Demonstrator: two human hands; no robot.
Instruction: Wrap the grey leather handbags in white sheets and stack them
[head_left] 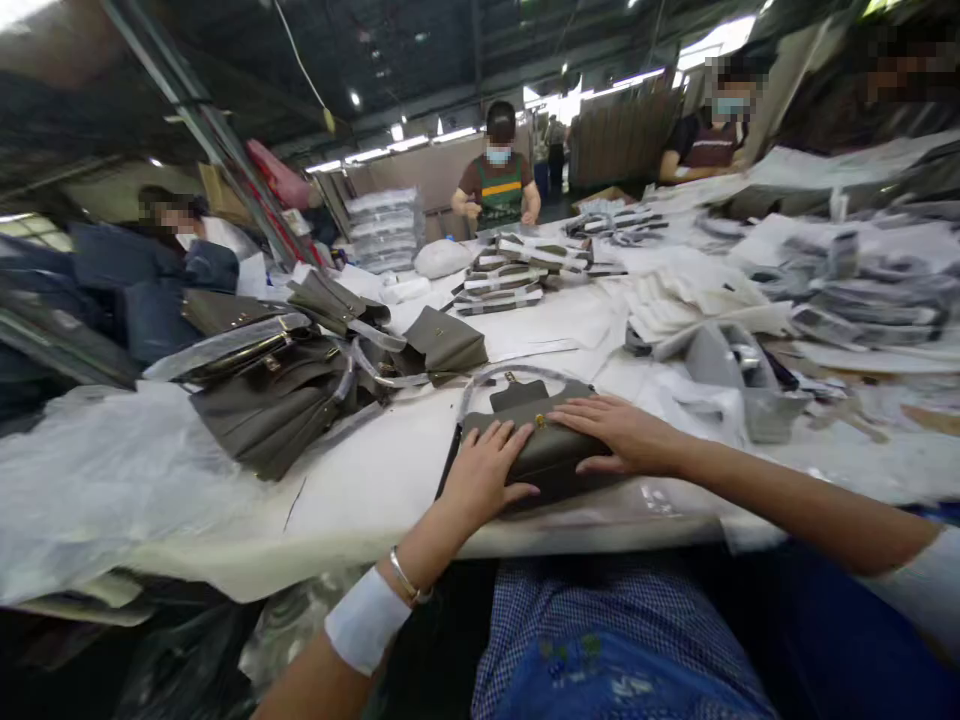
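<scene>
A dark olive handbag (pixel 551 455) lies on the white-covered table in front of me, near its front edge. My left hand (pixel 484 470) rests on the bag's left part, fingers stretched out. On the right part of the same bag lies my right hand (pixel 619 432), flat with fingers extended toward the gold clasp (pixel 541 421). Behind the clasp a small flap (pixel 519 395) with a buckle stands up. The bag's handle, in clear wrapping, arches at the back. Neither hand closes round anything.
Several similar olive handbags (pixel 274 400) with wrapped handles are heaped at the left. Crumpled clear plastic (pixel 97 500) covers the near left. A grey holder (pixel 731 375) with tools and paper stacks (pixel 690 305) stand at the right. Wrapped strips (pixel 517 265) lie farther back; co-workers sit or stand around.
</scene>
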